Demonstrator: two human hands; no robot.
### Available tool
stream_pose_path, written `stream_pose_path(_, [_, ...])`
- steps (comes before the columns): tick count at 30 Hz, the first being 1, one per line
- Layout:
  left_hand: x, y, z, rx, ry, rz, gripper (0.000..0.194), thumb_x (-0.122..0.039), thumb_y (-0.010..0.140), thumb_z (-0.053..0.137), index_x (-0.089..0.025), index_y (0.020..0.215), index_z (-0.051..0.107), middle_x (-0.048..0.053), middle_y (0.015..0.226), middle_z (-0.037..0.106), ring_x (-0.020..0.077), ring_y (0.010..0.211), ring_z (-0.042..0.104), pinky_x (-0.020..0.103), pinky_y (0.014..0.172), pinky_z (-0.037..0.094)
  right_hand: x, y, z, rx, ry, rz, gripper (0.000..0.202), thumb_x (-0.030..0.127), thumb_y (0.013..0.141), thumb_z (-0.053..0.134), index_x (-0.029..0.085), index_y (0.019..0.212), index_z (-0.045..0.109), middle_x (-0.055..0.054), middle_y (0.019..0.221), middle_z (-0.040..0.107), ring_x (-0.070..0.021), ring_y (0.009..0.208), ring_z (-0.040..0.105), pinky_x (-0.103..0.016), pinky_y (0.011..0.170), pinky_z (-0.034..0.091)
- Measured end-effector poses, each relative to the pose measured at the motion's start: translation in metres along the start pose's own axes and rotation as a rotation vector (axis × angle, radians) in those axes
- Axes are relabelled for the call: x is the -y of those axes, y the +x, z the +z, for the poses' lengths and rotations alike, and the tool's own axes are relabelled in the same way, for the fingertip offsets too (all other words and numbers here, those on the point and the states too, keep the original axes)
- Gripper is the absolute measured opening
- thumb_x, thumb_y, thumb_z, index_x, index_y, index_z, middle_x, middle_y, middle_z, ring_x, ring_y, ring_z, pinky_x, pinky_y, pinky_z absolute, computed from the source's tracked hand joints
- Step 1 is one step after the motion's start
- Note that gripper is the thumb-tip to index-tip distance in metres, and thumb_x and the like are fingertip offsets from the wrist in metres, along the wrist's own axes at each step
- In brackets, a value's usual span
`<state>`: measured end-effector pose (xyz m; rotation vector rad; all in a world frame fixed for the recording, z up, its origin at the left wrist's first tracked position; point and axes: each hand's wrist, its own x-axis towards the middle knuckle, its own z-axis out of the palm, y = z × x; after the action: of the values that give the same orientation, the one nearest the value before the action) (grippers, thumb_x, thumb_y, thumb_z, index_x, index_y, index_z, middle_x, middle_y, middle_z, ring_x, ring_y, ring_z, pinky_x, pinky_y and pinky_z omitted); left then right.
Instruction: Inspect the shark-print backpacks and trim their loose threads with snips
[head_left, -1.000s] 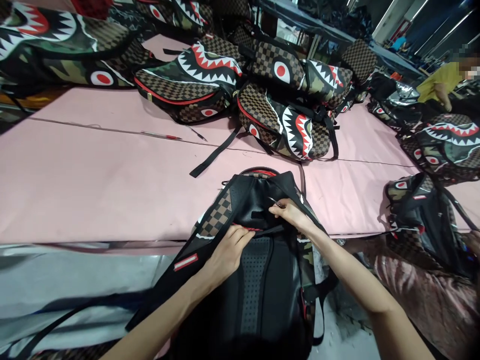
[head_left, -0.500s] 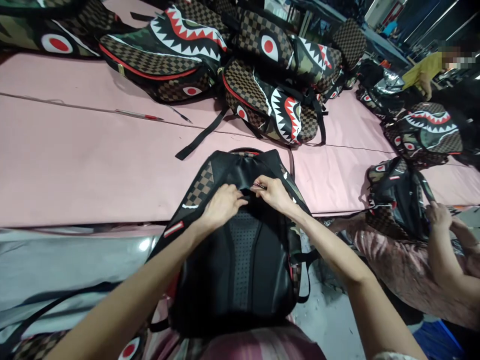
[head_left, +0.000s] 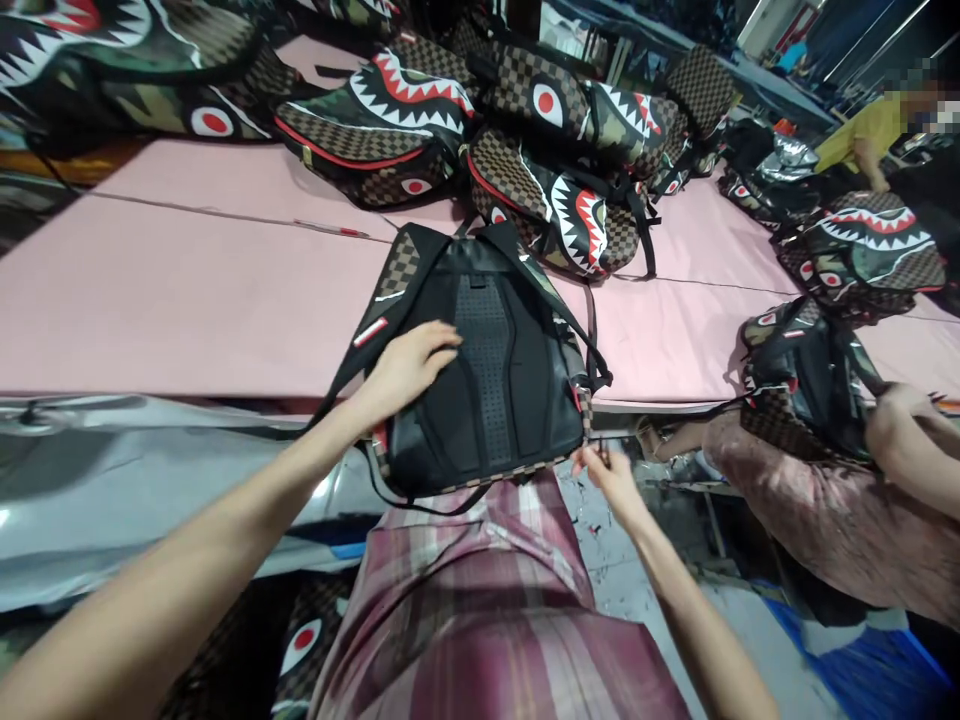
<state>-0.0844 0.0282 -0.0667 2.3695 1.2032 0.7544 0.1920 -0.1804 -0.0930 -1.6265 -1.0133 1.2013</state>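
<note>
A black-backed backpack (head_left: 484,370) with checkered and camouflage sides lies back side up, partly on the pink table and reaching over its front edge. My left hand (head_left: 412,365) rests on the left part of its back panel, fingers slightly apart, holding nothing. At the bag's lower right corner is my right hand (head_left: 607,475), its fingers closed together around a small dark object that I cannot make out. Both shoulder straps run down the bag's sides.
Shark-mouth backpacks (head_left: 375,125) are piled along the far side of the pink table (head_left: 187,290). At the right, a co-worker's hands (head_left: 900,430) are at another backpack (head_left: 814,385). A person in yellow (head_left: 862,140) is farther back.
The backpack has moved up onto the table, showing its whole back panel. My left hand has shifted onto the panel; my right hand has gone from the top to the lower right corner.
</note>
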Motion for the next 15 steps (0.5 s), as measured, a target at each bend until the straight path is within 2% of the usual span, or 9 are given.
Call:
stream_pose_path(2, [0.009, -0.063, -0.003, -0.085, 0.02, -0.02, 0.04, -0.037, 0.09, 0.035, -0.011, 0.093, 0.065, 0.01, 0.108, 0.064, 0.022, 0.114, 0.051, 0.041, 0.102, 0.037, -0.022, -0.014, 0.017, 0.032, 0.014, 0.042, 0.039, 0.051, 0.078, 0.056, 0.013, 0.08, 0.066, -0.001, 0.06, 0.059, -0.0063, 0.043, 0.029, -0.021, 0.042, 0.02])
stream_pose_path(4, [0.018, -0.122, -0.004, -0.185, 0.051, -0.037, 0.029, -0.031, 0.088, 0.04, -0.016, 0.094, 0.065, 0.007, 0.105, 0.065, 0.0241, 0.114, 0.052, 0.043, 0.101, 0.038, -0.035, -0.022, 0.031, 0.0, 0.076, 0.061, 0.041, 0.051, 0.077, 0.056, 0.013, 0.087, 0.066, 0.0, 0.062, 0.059, -0.0062, 0.042, 0.029, -0.021, 0.042, 0.021])
stream_pose_path(7, [0.027, -0.182, 0.006, -0.234, 0.129, -0.039, 0.026, -0.026, 0.086, 0.046, -0.017, 0.106, 0.06, 0.009, 0.111, 0.062, 0.0255, 0.109, 0.054, 0.043, 0.097, 0.042, -0.039, -0.022, 0.046, -0.12, 0.177, 0.062, 0.041, 0.053, 0.077, 0.054, 0.013, 0.077, 0.064, 0.001, 0.058, 0.055, -0.0059, 0.042, 0.028, -0.021, 0.042, 0.021])
stream_pose_path(9, [0.029, -0.2, 0.023, -0.186, 0.17, 0.0, 0.038, -0.03, 0.083, 0.053, -0.014, 0.117, 0.053, 0.016, 0.121, 0.055, 0.0291, 0.115, 0.05, 0.046, 0.096, 0.042, -0.037, -0.02, 0.052, -0.206, 0.168, 0.045, 0.042, 0.053, 0.077, 0.053, 0.013, 0.068, 0.062, 0.001, 0.055, 0.052, -0.0065, 0.042, 0.031, -0.021, 0.042, 0.023])
stream_pose_path(11, [0.029, -0.202, 0.042, -0.139, 0.21, 0.03, 0.057, -0.035, 0.076, 0.062, -0.011, 0.125, 0.046, 0.023, 0.133, 0.043, 0.0358, 0.125, 0.039, 0.052, 0.099, 0.037, -0.034, -0.02, 0.054, -0.285, 0.077, -0.013, 0.04, 0.05, 0.079, 0.052, 0.013, 0.069, 0.064, -0.001, 0.059, 0.056, -0.0091, 0.047, 0.041, -0.022, 0.047, 0.031])
stream_pose_path(13, [0.026, -0.197, 0.059, -0.152, 0.246, 0.031, 0.066, -0.032, 0.072, 0.066, -0.013, 0.13, 0.041, 0.024, 0.141, 0.029, 0.0405, 0.131, 0.028, 0.057, 0.1, 0.032, -0.034, -0.021, 0.054, -0.348, -0.05, -0.103, 0.037, 0.045, 0.08, 0.05, 0.013, 0.083, 0.067, -0.003, 0.069, 0.062, -0.0133, 0.059, 0.052, -0.024, 0.056, 0.039])
stream_pose_path(15, [0.019, -0.189, 0.071, -0.218, 0.25, 0.016, 0.063, -0.025, 0.075, 0.063, -0.017, 0.132, 0.038, 0.022, 0.145, 0.021, 0.0404, 0.133, 0.023, 0.058, 0.1, 0.031, -0.038, -0.024, 0.057, -0.401, -0.191, -0.178, 0.037, 0.039, 0.082, 0.046, 0.014, 0.1, 0.066, -0.006, 0.08, 0.066, -0.0168, 0.07, 0.058, -0.027, 0.065, 0.043])
